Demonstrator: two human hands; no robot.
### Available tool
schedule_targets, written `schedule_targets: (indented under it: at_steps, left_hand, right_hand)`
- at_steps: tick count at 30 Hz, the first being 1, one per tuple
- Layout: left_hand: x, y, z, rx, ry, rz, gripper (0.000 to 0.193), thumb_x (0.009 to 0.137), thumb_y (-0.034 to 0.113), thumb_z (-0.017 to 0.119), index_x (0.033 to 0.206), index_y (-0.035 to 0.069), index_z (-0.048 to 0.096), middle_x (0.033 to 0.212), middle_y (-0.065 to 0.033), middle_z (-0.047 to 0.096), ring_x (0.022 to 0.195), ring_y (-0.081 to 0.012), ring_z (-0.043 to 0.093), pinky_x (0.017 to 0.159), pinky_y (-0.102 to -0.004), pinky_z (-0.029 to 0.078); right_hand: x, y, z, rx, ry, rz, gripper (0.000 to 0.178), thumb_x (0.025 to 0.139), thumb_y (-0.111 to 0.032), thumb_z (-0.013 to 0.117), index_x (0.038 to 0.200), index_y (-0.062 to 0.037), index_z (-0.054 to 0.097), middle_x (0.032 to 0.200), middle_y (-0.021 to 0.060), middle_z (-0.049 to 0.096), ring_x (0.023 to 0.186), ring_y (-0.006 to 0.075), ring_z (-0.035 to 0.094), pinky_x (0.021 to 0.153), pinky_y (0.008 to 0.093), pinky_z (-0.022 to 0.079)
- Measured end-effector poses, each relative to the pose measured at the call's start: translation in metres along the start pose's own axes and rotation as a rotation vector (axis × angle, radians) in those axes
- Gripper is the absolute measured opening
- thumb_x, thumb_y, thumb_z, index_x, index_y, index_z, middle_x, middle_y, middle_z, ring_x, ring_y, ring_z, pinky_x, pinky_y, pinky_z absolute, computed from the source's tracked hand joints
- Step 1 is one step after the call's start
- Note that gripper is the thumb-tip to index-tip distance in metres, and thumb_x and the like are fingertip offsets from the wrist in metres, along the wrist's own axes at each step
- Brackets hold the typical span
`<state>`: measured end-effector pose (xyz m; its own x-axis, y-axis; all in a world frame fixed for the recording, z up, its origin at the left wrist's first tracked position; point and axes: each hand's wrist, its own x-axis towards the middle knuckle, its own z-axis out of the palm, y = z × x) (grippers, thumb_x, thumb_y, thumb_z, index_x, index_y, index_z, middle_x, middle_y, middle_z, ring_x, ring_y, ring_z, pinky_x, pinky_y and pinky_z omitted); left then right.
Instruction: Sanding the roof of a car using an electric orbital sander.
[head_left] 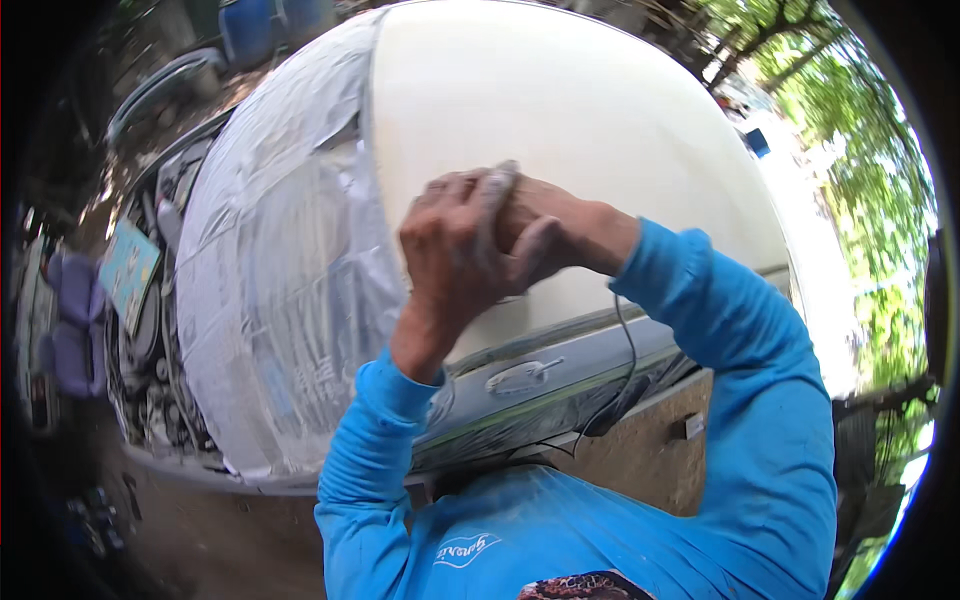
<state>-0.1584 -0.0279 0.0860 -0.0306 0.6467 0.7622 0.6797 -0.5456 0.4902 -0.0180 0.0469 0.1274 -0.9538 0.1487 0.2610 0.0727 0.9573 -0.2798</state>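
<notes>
Both my hands are together over the cream-coloured roof panel (560, 110) of a car. My left hand (445, 235) lies across my right hand (525, 215), closed round it, with its grey, dusty index finger and thumb on either side. The right hand's fingers are hidden underneath, so whether they hold anything does not show. Below the hands, a car door handle (525, 375) sits on the grey side panel. A dark cable (630, 350) hangs over the panel edge to the right of it; its upper end is hard to make out.
Plastic sheeting (290, 260) covers the windshield area left of the roof. Beyond it is an exposed engine bay (150, 340) with a light blue board (130, 275). Purple seats (77, 320) stand at far left, a blue barrel (246, 32) at the back, and trees (860, 130) at right.
</notes>
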Motion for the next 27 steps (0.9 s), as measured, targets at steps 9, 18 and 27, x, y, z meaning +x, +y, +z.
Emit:
schedule_targets:
  at_steps: [9, 18, 27]
  left_hand:
    - [0.100, -0.100, 0.062, 0.023, -0.016, 0.053, 0.044, 0.099, 0.039, 0.055, 0.120, 0.004, 0.072, 0.111, -0.0216, 0.072, 0.103, -0.0406, 0.069, 0.094, -0.0456, 0.051]
    - [0.182, -0.171, 0.107, -0.096, -0.098, 0.058, 0.039, 0.103, 0.030, 0.049, 0.116, -0.001, 0.068, 0.109, -0.0206, 0.072, 0.101, -0.0383, 0.068, 0.094, -0.0432, 0.050]
    - [0.117, -0.124, 0.080, 0.030, 0.077, 0.041, 0.031, 0.097, 0.033, 0.063, 0.102, 0.006, 0.075, 0.095, -0.0178, 0.075, 0.089, -0.0364, 0.072, 0.082, -0.0414, 0.055]
  right_hand:
    - [0.049, 0.135, -0.024, 0.119, -0.110, 0.312, 0.026, 0.078, -0.029, 0.073, 0.097, -0.0114, 0.074, 0.095, 0.0164, 0.073, 0.085, 0.0328, 0.064, 0.082, 0.0407, 0.053]
    - [0.095, 0.230, -0.036, 0.037, -0.010, 0.400, 0.029, 0.084, -0.033, 0.072, 0.104, -0.0119, 0.075, 0.104, 0.0160, 0.073, 0.095, 0.0307, 0.066, 0.090, 0.0384, 0.052]
    - [0.048, 0.143, -0.028, 0.021, -0.017, 0.176, 0.025, 0.086, -0.022, 0.069, 0.109, -0.0115, 0.064, 0.092, 0.0091, 0.069, 0.085, 0.0248, 0.065, 0.079, 0.0343, 0.053]
